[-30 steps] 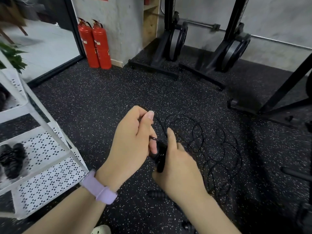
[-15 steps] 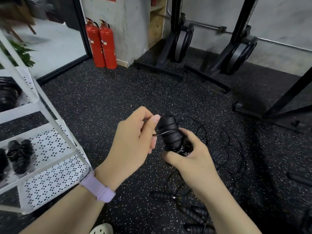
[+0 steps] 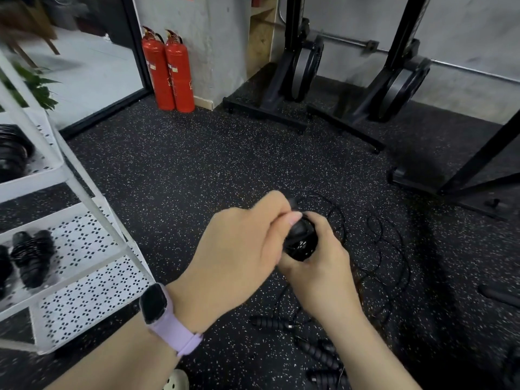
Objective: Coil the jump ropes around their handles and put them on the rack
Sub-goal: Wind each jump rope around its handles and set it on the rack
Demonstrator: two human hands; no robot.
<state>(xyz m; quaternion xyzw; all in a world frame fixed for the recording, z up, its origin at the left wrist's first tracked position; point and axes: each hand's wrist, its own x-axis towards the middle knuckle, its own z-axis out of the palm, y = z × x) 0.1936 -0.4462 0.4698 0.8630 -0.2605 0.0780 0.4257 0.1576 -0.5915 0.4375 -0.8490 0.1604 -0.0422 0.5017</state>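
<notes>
In the head view we find the right hand [image 3: 312, 266] gripping the black handle bundle [image 3: 298, 240], the left hand [image 3: 239, 249] pinching cord over its top; coiling is under way. Loose rope [image 3: 388, 249] lies on the floor beyond the right hand, so we judge further wraps are needed before the white rack [image 3: 84, 192], left of the left hand.

White perforated metal rack [image 3: 84, 280] stands at left, coiled black jump ropes [image 3: 32, 256] on its shelf. Two red fire extinguishers [image 3: 168, 71] behind, against the wall. Loose black ribbed handles [image 3: 318, 351] lie on speckled rubber floor [image 3: 197, 170] below the hands
</notes>
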